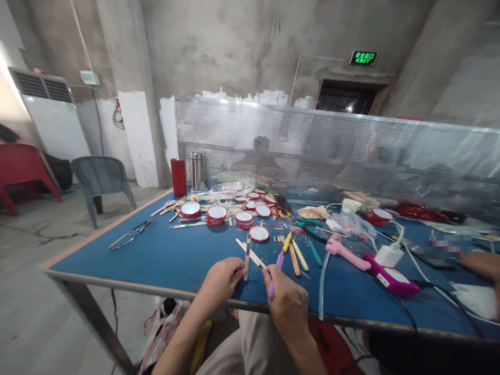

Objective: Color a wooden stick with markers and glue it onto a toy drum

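My left hand [224,278] pinches a wooden craft stick [247,255] upright near the table's front edge; purple and yellow bands colour its upper part. In my right hand [288,297], closed around it, is a purple marker [279,260], tilted with its upper end showing above the fingers. Two plain craft sticks [253,253] lie crossed on the blue table just behind and between my hands. To the right rest a yellow marker [287,241], an orange marker [294,260], a pale yellow marker [300,255] and a teal marker [314,252].
Several round red-rimmed pieces [216,214] and loose sticks cover the table's back. A pink glue gun [346,251], a purple power strip [390,276] and cables lie right. Glasses [132,234] and a red flask [178,177] are left. Another person's hand [478,263] reaches in at right.
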A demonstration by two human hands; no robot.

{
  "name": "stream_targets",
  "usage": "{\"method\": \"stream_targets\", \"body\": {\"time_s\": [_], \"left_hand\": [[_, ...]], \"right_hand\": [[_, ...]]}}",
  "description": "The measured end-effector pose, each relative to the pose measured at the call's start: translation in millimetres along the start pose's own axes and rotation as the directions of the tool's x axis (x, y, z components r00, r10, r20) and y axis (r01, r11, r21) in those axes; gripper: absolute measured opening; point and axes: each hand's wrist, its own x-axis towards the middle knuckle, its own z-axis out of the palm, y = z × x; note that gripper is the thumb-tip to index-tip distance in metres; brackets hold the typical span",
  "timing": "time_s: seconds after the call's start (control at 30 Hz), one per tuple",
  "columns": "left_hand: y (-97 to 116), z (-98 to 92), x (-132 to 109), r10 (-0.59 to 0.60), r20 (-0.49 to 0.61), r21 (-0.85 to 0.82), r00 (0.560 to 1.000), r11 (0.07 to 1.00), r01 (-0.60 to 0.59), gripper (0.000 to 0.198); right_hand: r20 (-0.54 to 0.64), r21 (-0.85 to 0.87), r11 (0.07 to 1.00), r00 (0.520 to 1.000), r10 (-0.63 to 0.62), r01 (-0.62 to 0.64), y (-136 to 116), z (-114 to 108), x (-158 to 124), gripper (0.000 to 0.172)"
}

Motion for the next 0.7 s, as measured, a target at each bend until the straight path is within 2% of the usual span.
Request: {"method": "stream_targets", "body": {"time_s": [0.7], "left_hand": [[-2.6,1.3,-0.1,0.017,-0.012,0.004,1.000,1.000,-0.017,0.027]], "right_hand": [[0.015,-0.025,1.000,1.000,-0.002,0.002,-2.2,-3.8,1.3,0.037]]}}
